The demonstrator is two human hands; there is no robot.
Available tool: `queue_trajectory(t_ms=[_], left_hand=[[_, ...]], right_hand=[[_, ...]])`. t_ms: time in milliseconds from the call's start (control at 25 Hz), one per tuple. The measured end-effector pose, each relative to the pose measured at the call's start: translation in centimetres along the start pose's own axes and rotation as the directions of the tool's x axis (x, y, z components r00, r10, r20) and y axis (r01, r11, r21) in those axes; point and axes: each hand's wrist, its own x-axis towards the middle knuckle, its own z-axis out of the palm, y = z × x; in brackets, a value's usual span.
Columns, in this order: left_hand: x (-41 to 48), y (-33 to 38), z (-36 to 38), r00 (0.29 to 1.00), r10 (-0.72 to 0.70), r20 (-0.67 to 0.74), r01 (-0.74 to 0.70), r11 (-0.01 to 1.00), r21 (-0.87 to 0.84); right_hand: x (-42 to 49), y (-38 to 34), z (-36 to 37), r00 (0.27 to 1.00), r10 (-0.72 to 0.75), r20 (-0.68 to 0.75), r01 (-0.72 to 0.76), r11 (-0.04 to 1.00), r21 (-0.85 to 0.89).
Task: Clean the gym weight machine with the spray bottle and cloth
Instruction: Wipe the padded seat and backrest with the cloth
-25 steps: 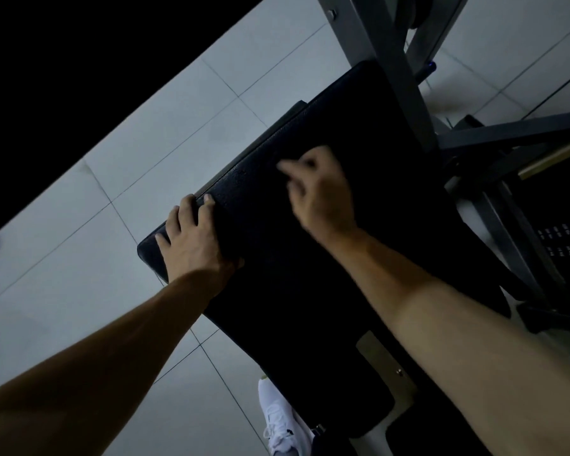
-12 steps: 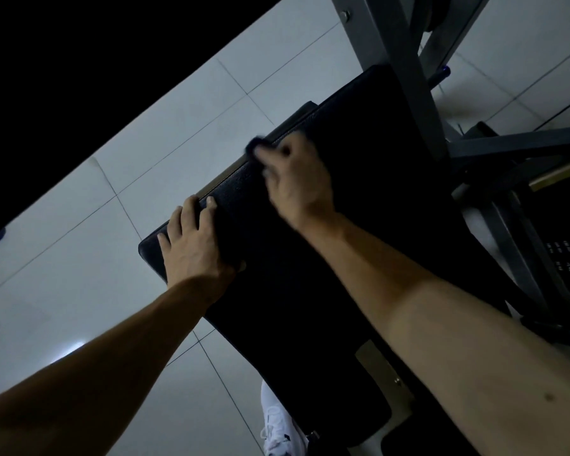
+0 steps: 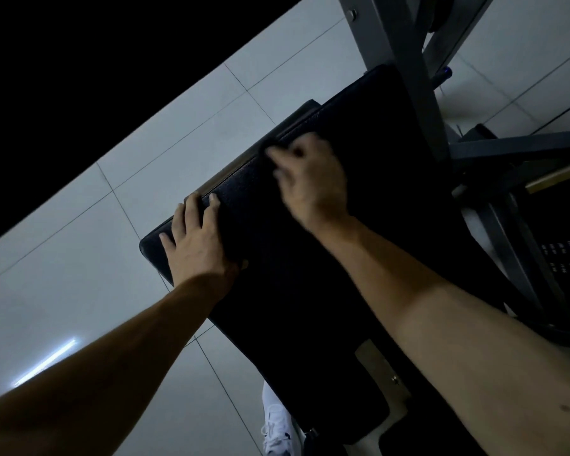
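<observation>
Leaning over the black grained seat pad (image 3: 310,274) of the weight machine, both bare forearms reaching in from the lower edge of the view. Pressing down with the left hand (image 3: 198,241) on the pad's near-left corner: fingers straight and spread, tips lying along the pad's edge, thumb against the surface, nothing held. Holding the right hand (image 3: 313,182) further up the same edge, fingers curled and bunched round a dark cloth (image 3: 272,143) (visible only as a small dark lump past the fingertips, smeared by blur and hard to part from the black padding). Keeping that cloth right on the pad's left rim, apart from the left hand. Rising beside the pad's far end: the grey steel frame (image 3: 405,77), one slanted upright plus a cross-member running off to the right. Showing at the right border, beyond the frame, a black weight stack (image 3: 566,255) with rows of small white marks. Lying beneath everything, pale glossy floor tiles (image 3: 79,258) with thin dark joints and one bright streak of reflected light. Peeking out by the pad's near end, a white lace-up shoe (image 3: 277,426).
</observation>
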Motion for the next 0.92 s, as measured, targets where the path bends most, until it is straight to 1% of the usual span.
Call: queue_trajectory(t_ms=[40, 80, 120, 160, 200, 240, 280, 320, 360, 400, 440, 480, 520, 560, 600, 640, 680, 720, 760, 800, 840, 880, 920], left_hand=[[0.0, 0.0, 0.1, 1.0, 0.003, -0.001, -0.003, 1.0, -0.003], [-0.1, 0.0, 0.1, 1.0, 0.003, -0.004, -0.003, 1.0, 0.001], [0.0, 0.0, 0.2, 1.0, 0.002, -0.003, -0.002, 1.0, 0.002], [0.0, 0.0, 0.2, 1.0, 0.002, -0.003, -0.002, 1.0, 0.003], [0.0, 0.1, 0.1, 1.0, 0.005, 0.0, -0.005, 1.0, 0.003], [0.0, 0.2, 0.0, 1.0, 0.008, 0.004, -0.008, 1.0, 0.002], [-0.1, 0.1, 0.0, 1.0, 0.008, 0.007, -0.008, 1.0, 0.005], [-0.2, 0.1, 0.0, 1.0, 0.008, 0.008, -0.008, 1.0, 0.008], [-0.3, 0.1, -0.1, 1.0, 0.01, 0.009, -0.01, 1.0, 0.007], [-0.4, 0.1, -0.1, 1.0, 0.013, 0.012, -0.013, 1.0, 0.0], [-0.4, 0.0, -0.2, 1.0, 0.02, 0.018, -0.02, 1.0, -0.011], [-0.5, 0.0, -0.2, 0.999, 0.025, 0.024, -0.024, 0.999, -0.024], [-0.5, -0.1, -0.3, 0.999, 0.025, 0.025, -0.024, 0.999, -0.036], [-0.9, -0.1, -0.2, 0.999, 0.031, 0.019, -0.03, 0.998, -0.047], [-1.5, -0.1, 0.1, 0.998, 0.059, 0.0, -0.059, 0.997, -0.054], [-2.4, 0.1, 0.6, 0.992, 0.121, -0.03, -0.123, 0.991, -0.054], [-3.5, 0.6, 1.3, 0.979, 0.198, -0.05, -0.2, 0.979, -0.046], [-4.6, 1.3, 2.2, 0.962, 0.267, -0.05, -0.269, 0.963, -0.033], [-5.7, 2.0, 3.2, 0.95, 0.312, -0.033, -0.312, 0.95, -0.008], [-6.5, 2.7, 4.1, 0.945, 0.328, -0.016, -0.327, 0.945, 0.022], [-7.0, 3.3, 4.9, 0.946, 0.325, -0.005, -0.324, 0.945, 0.048], [-7.2, 3.7, 5.3, 0.948, 0.32, 0.005, -0.319, 0.945, 0.066], [-7.3, 4.0, 5.6, 0.95, 0.311, 0.024, -0.312, 0.947, 0.08]], right_hand=[[0.0, 2.4, -0.9, 0.983, 0.157, -0.096, -0.158, 0.987, -0.001], [-0.4, 4.2, -1.3, 0.938, 0.306, -0.164, -0.305, 0.952, 0.036], [-1.2, 4.6, -1.2, 0.883, 0.425, -0.199, -0.414, 0.905, 0.093], [-2.3, 3.7, -0.7, 0.848, 0.486, -0.212, -0.462, 0.874, 0.152], [-3.7, 2.0, 0.1, 0.86, 0.471, -0.198, -0.438, 0.879, 0.188], [-5.5, -0.2, 0.9, 0.904, 0.399, -0.155, -0.371, 0.911, 0.181], [-7.3, -2.3, 1.7, 0.959, 0.272, -0.078, -0.26, 0.955, 0.145], [-9.2, -3.8, 2.0, 0.992, 0.127, 0.009, -0.127, 0.987, 0.101], [-10.4, -4.2, 1.8, 0.996, -0.01, 0.09, 0.004, 0.998, 0.062], [-10.4, -3.3, 1.0, 0.985, -0.104, 0.14, 0.099, 0.994, 0.041], [-9.9, -1.4, 0.1, 0.984, -0.098, 0.149, 0.096, 0.995, 0.02], [-9.2, 0.7, -0.9, 0.993, -0.002, 0.117, 0.003, 1.0, -0.004], [-8.4, 3.1, -1.7, 0.987, 0.16, 0.028, -0.159, 0.987, -0.015], [-7.7, 5.5, -2.6, 0.935, 0.346, -0.079, -0.346, 0.938, 0.017], [-7.4, 7.5, -3.0, 0.85, 0.505, -0.15, -0.496, 0.863, 0.093], [-7.6, 8.3, -3.0, 0.78, 0.599, -0.182, -0.58, 0.801, 0.149], [-8.3, 7.6, -2.3, 0.764, 0.614, -0.198, -0.596, 0.789, 0.148], [-9.5, 6.0, -1.2, 0.81, 0.551, -0.199, -0.538, 0.834, 0.12], [-11.1, 3.8, -0.4, 0.879, 0.444, -0.174, -0.433, 0.896, 0.098], [-13.0, 1.6, 0.3, 0.941, 0.323, -0.105, -0.316, 0.946, 0.078], [-15.0, -0.2, 0.7, 0.978, 0.208, 0.004, -0.208, 0.976, 0.071], [-16.7, -1.1, 0.5, 0.989, 0.11, 0.102, -0.117, 0.991, 0.065], [-17.3, -0.8, -0.2, 0.985, 0.02, 0.169, -0.031, 0.998, 0.063]])
